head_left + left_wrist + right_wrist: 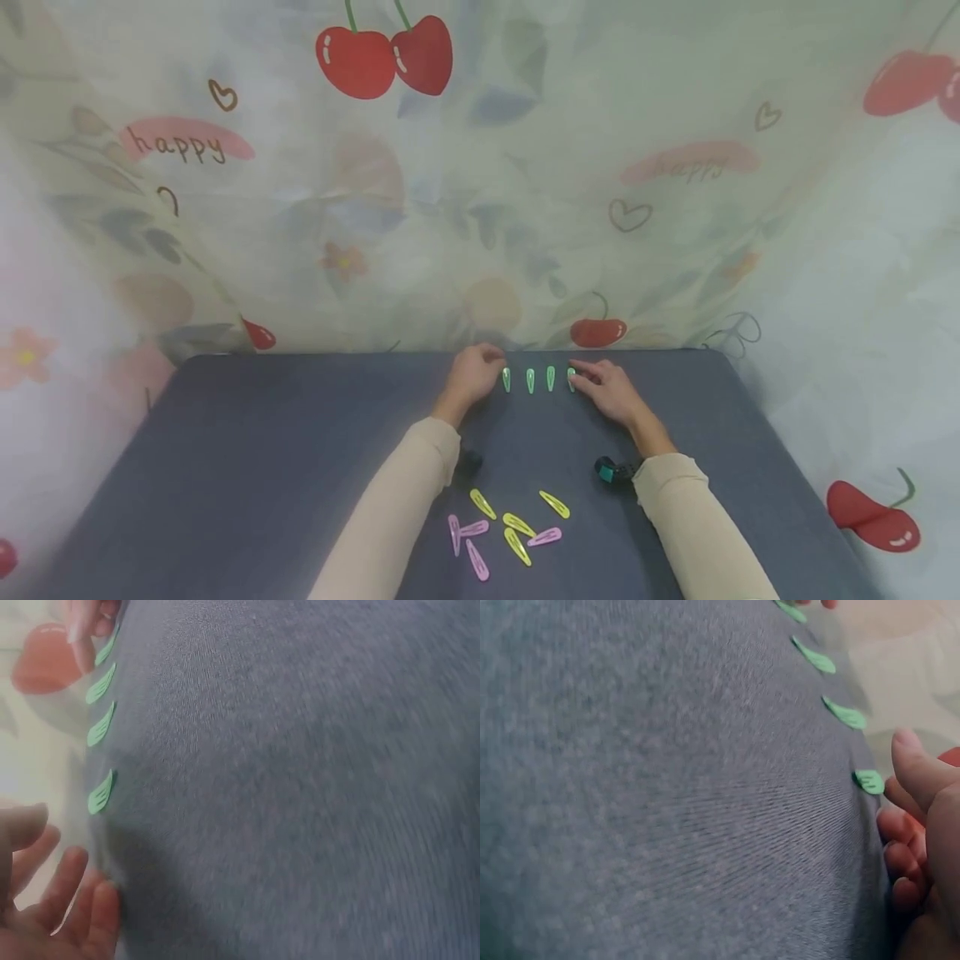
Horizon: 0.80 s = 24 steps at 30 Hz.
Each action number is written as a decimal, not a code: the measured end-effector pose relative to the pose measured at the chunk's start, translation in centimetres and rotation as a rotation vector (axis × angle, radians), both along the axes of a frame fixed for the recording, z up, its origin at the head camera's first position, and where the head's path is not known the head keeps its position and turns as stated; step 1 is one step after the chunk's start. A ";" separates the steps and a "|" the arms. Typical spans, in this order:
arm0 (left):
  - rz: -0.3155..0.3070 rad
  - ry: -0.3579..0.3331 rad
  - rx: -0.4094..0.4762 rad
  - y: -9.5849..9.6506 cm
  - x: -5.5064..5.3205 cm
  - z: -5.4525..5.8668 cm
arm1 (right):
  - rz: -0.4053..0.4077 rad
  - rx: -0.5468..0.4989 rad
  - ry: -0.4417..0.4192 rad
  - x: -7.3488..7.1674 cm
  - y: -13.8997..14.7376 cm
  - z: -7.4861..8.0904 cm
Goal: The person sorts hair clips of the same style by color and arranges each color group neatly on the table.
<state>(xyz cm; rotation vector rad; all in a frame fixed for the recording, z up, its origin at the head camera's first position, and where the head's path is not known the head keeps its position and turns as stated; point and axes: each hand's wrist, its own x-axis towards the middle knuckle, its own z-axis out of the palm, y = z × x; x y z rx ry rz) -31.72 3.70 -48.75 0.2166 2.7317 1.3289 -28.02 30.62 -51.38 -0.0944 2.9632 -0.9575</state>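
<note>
Several green snap hair clips stand in a row near the table's back edge. Beside the leftmost green clip (506,381) is my left hand (472,375), its fingers loosely bent and holding nothing; the left wrist view shows a gap between those fingers and the nearest green clip (102,793). At the row's other end my right hand (615,394) reaches to the rightmost green clip (572,379). In the right wrist view the thumb is raised apart, and a fingertip lies close against that clip (869,781); whether it touches cannot be told.
Nearer on the dark grey table (285,467), between the forearms, lie several loose yellow hair clips (517,547) and several pink ones (477,559). A dark wrist device (611,471) sits by the right cuff. Patterned cloth (480,208) hangs behind the table and at both sides.
</note>
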 end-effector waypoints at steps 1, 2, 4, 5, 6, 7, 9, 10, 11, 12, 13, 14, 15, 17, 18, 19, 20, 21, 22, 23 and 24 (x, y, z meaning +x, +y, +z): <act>-0.014 0.019 -0.029 -0.1 0.0 0.0 | -0.004 0.001 0.001 0.1 0.0 0.1; -0.027 0.043 -0.065 -0.2 0.0 0.1 | -0.005 0.007 0.005 0.1 -0.1 0.2; -0.056 0.096 -0.142 -0.3 -0.1 0.3 | -0.003 0.029 0.018 0.2 -0.1 0.6; -0.064 0.124 -0.186 -0.4 -0.1 0.3 | -0.004 0.042 0.018 0.4 -0.2 0.9; -0.067 0.144 -0.229 -0.4 0.1 0.5 | -0.003 0.055 0.016 0.5 -0.3 1.2; -0.066 0.161 -0.266 -0.5 0.2 0.6 | -0.001 0.070 0.014 0.7 -0.4 1.5; -0.065 0.188 -0.323 -0.6 0.6 1.0 | 0.004 0.096 0.007 1.2 -0.6 2.1; -0.064 0.194 -0.346 -0.7 0.8 1.2 | 0.006 0.105 0.001 1.4 -0.8 2.4; -0.060 0.198 -0.364 -0.8 1.1 1.3 | 0.006 0.111 -0.005 1.6 -0.9 2.7; -0.062 0.205 -0.381 -0.9 1.4 1.5 | 0.008 0.119 -0.005 1.9 -1.1 2.8; -0.064 0.216 -0.394 -1.1 1.7 1.6 | 0.009 0.126 -0.003 2.1 -1.3 3.0; -0.068 0.229 -0.409 -1.4 1.9 1.8 | 0.011 0.135 -0.004 2.4 -1.5 3.1; -0.068 0.242 -0.422 -1.7 2.2 1.9 | 0.013 0.145 -0.005 2.7 -1.7 3.2; -0.061 0.271 -0.446 -2.3 2.7 2.0 | 0.017 0.174 0.003 3.4 -2.2 3.4; -0.055 0.286 -0.454 -2.7 2.9 2.0 | 0.023 0.200 0.014 3.8 -2.5 3.4; -0.050 0.296 -0.456 -3.0 3.2 2.1 | 0.032 0.220 0.026 4.1 -2.7 3.4; -0.045 0.308 -0.460 -3.4 3.4 2.1 | 0.041 0.246 0.042 4.5 -2.9 3.4; -0.042 0.318 -0.463 -3.7 3.7 2.2 | 0.051 0.270 0.066 4.9 -3.1 3.4; -0.042 0.325 -0.466 -4.0 3.9 2.2 | 0.063 0.297 0.093 5.3 -3.2 3.4; -0.045 0.333 -0.472 -4.2 4.2 2.3 | 0.075 0.326 0.119 5.8 -3.4 3.3; -0.047 0.345 -0.476 -4.5 4.5 2.3 | 0.085 0.347 0.144 6.2 -3.6 3.3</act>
